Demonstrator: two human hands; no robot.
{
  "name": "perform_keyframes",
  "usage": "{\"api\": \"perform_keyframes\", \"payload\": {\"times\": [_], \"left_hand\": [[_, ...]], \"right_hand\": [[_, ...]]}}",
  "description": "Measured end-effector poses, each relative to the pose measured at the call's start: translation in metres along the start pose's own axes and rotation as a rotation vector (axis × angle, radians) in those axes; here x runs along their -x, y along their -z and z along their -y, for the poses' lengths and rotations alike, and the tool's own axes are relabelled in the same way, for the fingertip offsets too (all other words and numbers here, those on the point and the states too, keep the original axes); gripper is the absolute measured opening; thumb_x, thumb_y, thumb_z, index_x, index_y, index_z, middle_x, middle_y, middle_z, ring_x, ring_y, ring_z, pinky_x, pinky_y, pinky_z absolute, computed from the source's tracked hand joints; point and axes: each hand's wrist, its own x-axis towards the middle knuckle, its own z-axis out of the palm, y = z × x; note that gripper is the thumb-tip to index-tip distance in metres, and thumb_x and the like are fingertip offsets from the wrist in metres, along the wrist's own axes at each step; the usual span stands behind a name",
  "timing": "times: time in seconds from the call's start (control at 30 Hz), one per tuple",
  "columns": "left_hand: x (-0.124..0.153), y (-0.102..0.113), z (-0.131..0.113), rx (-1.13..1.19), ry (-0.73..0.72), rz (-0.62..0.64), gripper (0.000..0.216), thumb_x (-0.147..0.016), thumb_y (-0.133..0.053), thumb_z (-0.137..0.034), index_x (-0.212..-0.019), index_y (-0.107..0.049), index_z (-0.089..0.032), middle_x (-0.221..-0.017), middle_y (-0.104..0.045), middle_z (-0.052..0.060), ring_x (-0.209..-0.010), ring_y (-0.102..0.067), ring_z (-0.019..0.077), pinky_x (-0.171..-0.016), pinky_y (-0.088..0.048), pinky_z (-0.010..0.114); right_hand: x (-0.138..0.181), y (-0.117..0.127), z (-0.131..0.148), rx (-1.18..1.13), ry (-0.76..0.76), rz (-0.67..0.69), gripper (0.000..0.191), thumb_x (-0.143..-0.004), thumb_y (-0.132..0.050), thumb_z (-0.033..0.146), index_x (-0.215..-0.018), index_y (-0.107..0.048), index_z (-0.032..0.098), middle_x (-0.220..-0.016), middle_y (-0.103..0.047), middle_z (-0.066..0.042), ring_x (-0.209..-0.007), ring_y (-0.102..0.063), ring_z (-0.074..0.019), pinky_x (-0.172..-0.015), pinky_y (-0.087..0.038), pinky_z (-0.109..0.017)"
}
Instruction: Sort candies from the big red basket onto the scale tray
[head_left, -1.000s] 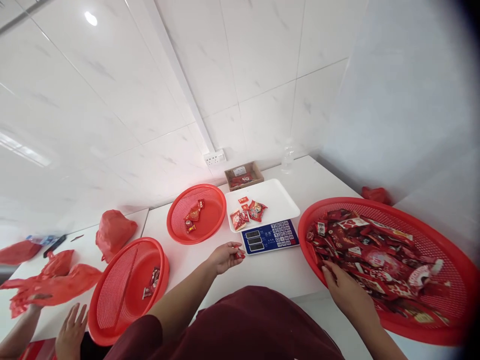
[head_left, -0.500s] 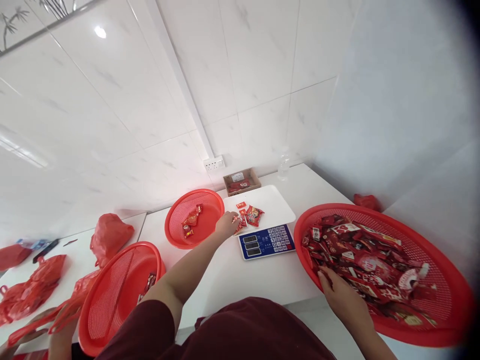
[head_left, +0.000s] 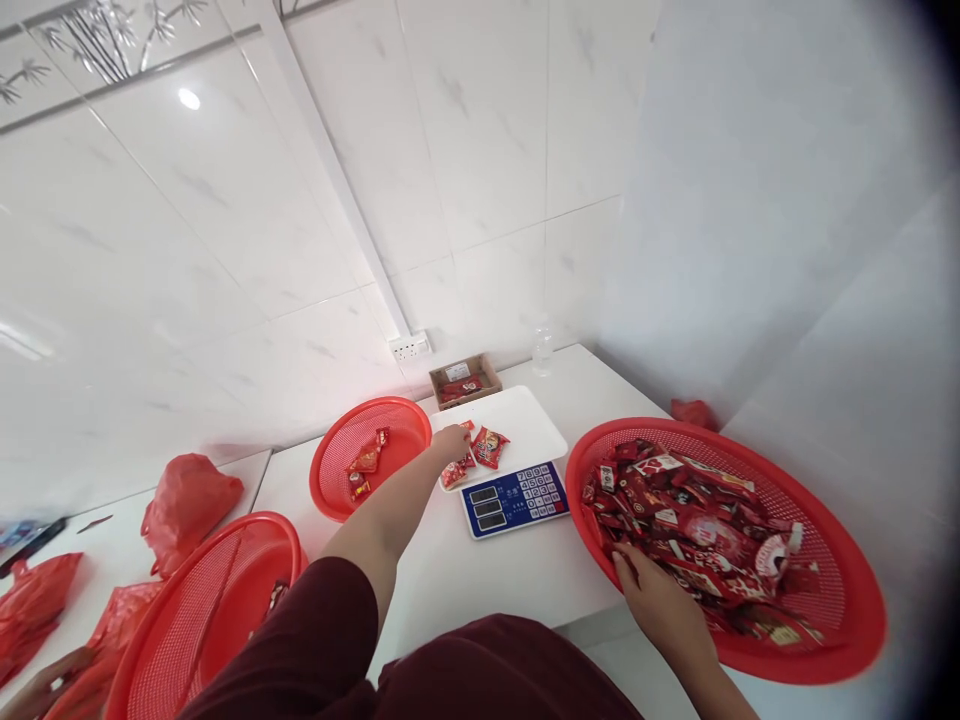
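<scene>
My left hand (head_left: 452, 442) is over the white pan (head_left: 529, 420) of a weighing scale (head_left: 514, 498). Its fingers are pinched at a small red packet (head_left: 469, 425), which they partly hide. Beside them on the pan lie a larger red snack packet (head_left: 490, 448) and a few small red-wrapped pieces (head_left: 454, 474). My right hand (head_left: 652, 595) grips the near left rim of a large red basket (head_left: 847, 620). The basket is heaped with red-wrapped snacks (head_left: 697, 520).
A round red basket (head_left: 330, 470) with several packets stands left of the scale; another red basket (head_left: 217, 590) is nearer. A cardboard box (head_left: 487, 375) and clear bottle (head_left: 542, 348) stand by the wall. Another person's hand (head_left: 56, 680) is among red plastic bags (head_left: 187, 510).
The view has shifted, so the table things appear further left and mostly lower. My left hand has moved across the pan to the small red packets. My right hand stays at the basket rim.
</scene>
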Motion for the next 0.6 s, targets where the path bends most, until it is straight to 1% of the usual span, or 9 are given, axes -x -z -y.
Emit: {"api": "perform_keyframes", "payload": {"times": [0.1, 0.17, 0.23, 0.3, 0.37, 0.47, 0.6], "left_hand": [[0.01, 0.005, 0.0, 0.116, 0.011, -0.085, 0.019, -0.085, -0.051, -0.033, -0.083, -0.065, -0.02, -0.101, -0.065, 0.01, -0.098, -0.057, 0.0244, -0.078, -0.04, 0.03], [0.022, 0.008, 0.0, 0.221, 0.017, -0.129, 0.02, -0.087, -0.049, -0.034, -0.085, -0.063, -0.02, -0.098, -0.064, 0.008, -0.094, -0.057, 0.0218, -0.075, -0.039, 0.028], [0.039, 0.007, 0.002, 0.347, 0.031, -0.146, 0.02, -0.088, -0.048, -0.034, -0.088, -0.062, -0.02, -0.09, -0.063, 0.005, -0.084, -0.057, 0.0175, -0.072, -0.039, 0.026], [0.06, 0.001, 0.005, 0.483, 0.061, -0.128, 0.02, -0.088, -0.046, -0.034, -0.09, -0.06, -0.019, -0.08, -0.061, 0.002, -0.071, -0.054, 0.0132, -0.065, -0.038, 0.024], [0.085, -0.01, 0.009, 0.619, 0.103, -0.07, 0.021, -0.088, -0.045, -0.035, -0.091, -0.058, -0.018, -0.069, -0.056, 0.0, -0.059, -0.049, 0.0102, -0.058, -0.036, 0.023], [0.121, -0.033, 0.018, 0.805, 0.192, 0.074, 0.022, -0.087, -0.047, -0.039, -0.088, -0.054, -0.017, -0.058, -0.051, -0.004, -0.047, -0.042, 0.0077, -0.05, -0.032, 0.021], [0.158, -0.059, 0.027, 1.01, 0.344, 0.239, 0.022, -0.081, -0.056, -0.038, -0.084, -0.051, -0.017, -0.062, -0.054, -0.004, -0.044, -0.04, 0.0047, -0.048, -0.03, 0.019]], "right_hand": [[-0.001, -0.001, -0.002, 0.004, 0.008, 0.0, 0.047, -0.086, -0.029, 0.04, -0.114, -0.062, 0.021, -0.115, -0.068, -0.01, -0.101, -0.065, -0.0257, -0.081, -0.05, -0.037], [0.0, 0.0, -0.002, 0.014, 0.004, 0.012, 0.048, -0.086, -0.028, 0.041, -0.114, -0.062, 0.022, -0.116, -0.068, -0.009, -0.101, -0.065, -0.0249, -0.081, -0.049, -0.036], [0.001, 0.002, -0.001, 0.032, 0.003, 0.02, 0.049, -0.087, -0.027, 0.041, -0.115, -0.061, 0.021, -0.116, -0.068, -0.01, -0.102, -0.064, -0.0245, -0.082, -0.048, -0.035], [0.004, 0.005, 0.002, 0.055, -0.004, 0.035, 0.05, -0.087, -0.026, 0.04, -0.116, -0.061, 0.02, -0.116, -0.068, -0.01, -0.102, -0.064, -0.0246, -0.081, -0.048, -0.035], [0.006, 0.008, 0.005, 0.077, -0.015, 0.05, 0.05, -0.088, -0.025, 0.04, -0.116, -0.06, 0.02, -0.117, -0.068, -0.011, -0.102, -0.064, -0.0245, -0.079, -0.048, -0.034], [0.008, 0.011, 0.007, 0.091, -0.026, 0.046, 0.05, -0.088, -0.025, 0.04, -0.116, -0.06, 0.021, -0.119, -0.067, -0.01, -0.103, -0.064, -0.0242, -0.078, -0.048, -0.033], [0.008, 0.009, 0.006, 0.093, -0.03, 0.029, 0.049, -0.088, -0.026, 0.04, -0.116, -0.061, 0.022, -0.12, -0.066, -0.01, -0.102, -0.064, -0.0245, -0.077, -0.048, -0.034]]}}
